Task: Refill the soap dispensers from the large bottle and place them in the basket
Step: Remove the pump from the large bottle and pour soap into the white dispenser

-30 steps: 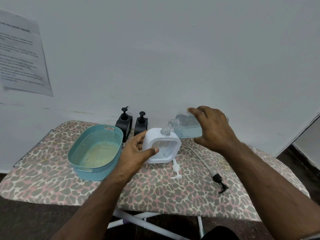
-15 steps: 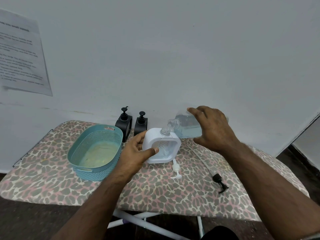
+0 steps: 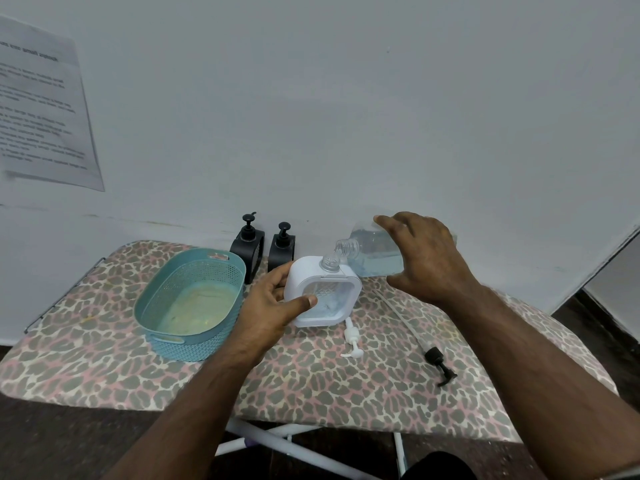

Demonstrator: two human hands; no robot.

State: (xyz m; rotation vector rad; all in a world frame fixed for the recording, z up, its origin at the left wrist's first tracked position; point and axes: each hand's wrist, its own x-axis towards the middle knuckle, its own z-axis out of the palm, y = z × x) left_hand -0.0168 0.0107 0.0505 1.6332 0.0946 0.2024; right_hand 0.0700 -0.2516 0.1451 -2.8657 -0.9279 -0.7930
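Almost nothing has changed in the last second: both hands, the two bottles and the loose parts keep the same places. The large clear plastic bottle with pale blue liquid (image 3: 375, 252) stays tilted, its threaded mouth just above and beside the open neck of the white square soap dispenser with a clear window (image 3: 323, 292). I think this means the pouring step is going on steadily and is not finished. A stream between the two necks is too thin to see, and the level inside the window is hard to read.

The left hand (image 3: 273, 306) holds the dispenser upright on the leopard-print padded surface (image 3: 311, 379). Its fingers (image 3: 277, 273) are curled around the left edge and the thumb presses on the front frame, so the hand is closed on the dispenser. The right hand (image 3: 427, 258) grips the large bottle from above and from the near side; the fingers are wrapped over the body and half hide it.

The white pump head with its tube (image 3: 351, 341) lies on the surface just in front of the dispenser, and the black pump with a long clear tube (image 3: 438, 362) lies further right. Both must probably go back on later. Two black square dispensers with pumps (image 3: 265, 245) stand at the wall, beside the teal perforated plastic basket (image 3: 152, 299), which holds no dispenser yet. So the task seems to be at an early stage.
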